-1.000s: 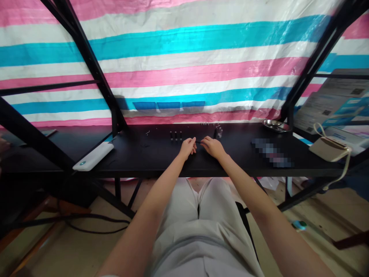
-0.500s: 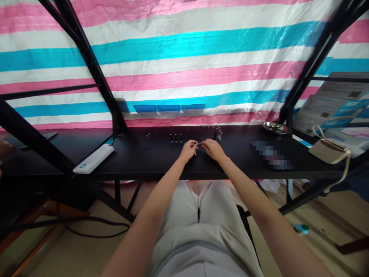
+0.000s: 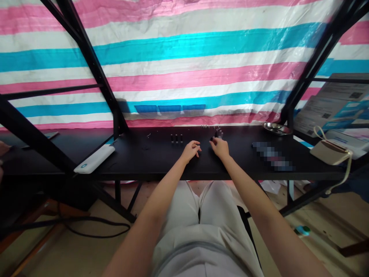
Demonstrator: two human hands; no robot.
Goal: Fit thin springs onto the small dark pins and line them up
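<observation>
head view: found three slim black cylinders with pale ends (image 3: 177, 138) ranged in a row on the flat black tabletop (image 3: 135, 159), perhaps spaced to prevent mixing. noted left hand (image 3: 191, 150) relaxed, with fingers loosely parted and apparently nothing held, right of the row. noted right hand (image 3: 220, 147) closed in a fingertip pinch on a small dark piece of unclear shape (image 3: 211, 139), near whitish translucent blocks (image 3: 221, 134); likely pinched for fine control.
</observation>
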